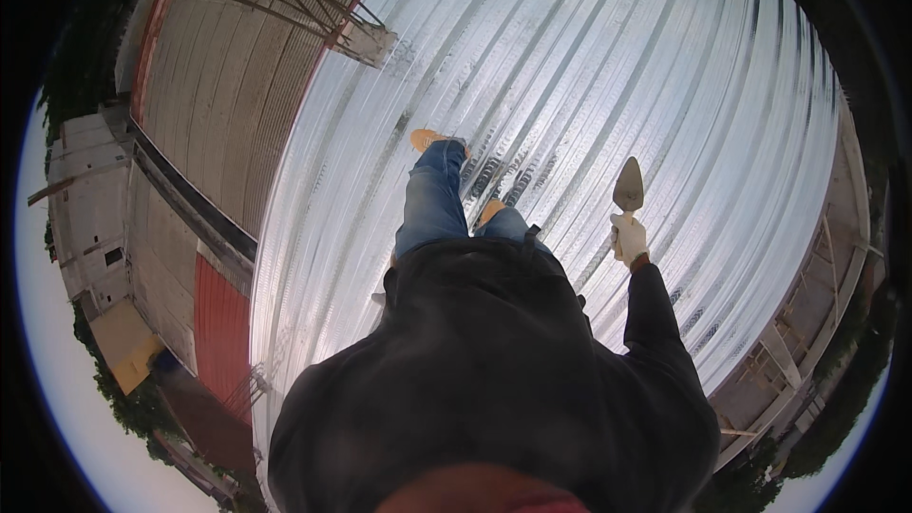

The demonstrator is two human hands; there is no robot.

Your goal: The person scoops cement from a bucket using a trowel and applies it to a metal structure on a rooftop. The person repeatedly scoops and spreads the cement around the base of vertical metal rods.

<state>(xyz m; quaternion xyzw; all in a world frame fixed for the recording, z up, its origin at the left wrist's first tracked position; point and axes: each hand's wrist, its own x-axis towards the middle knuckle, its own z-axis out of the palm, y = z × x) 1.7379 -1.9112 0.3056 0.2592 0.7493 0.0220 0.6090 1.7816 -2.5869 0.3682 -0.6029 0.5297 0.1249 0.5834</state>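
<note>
Right hand [628,239] gloved in white, fist closed on a handle and raised out to the side, right arm in a dark sleeve stretched forward and nearly straight, left hand out of sight behind the dark-jacketed torso, legs mid-stride.

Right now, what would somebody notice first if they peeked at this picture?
The huge shiny corrugated metal roof fills the middle, with the person's jeans and tan boots striding across it. The right hand, in a pale glove, holds a pointed trowel up at the right. The left hand is out of sight.
</note>
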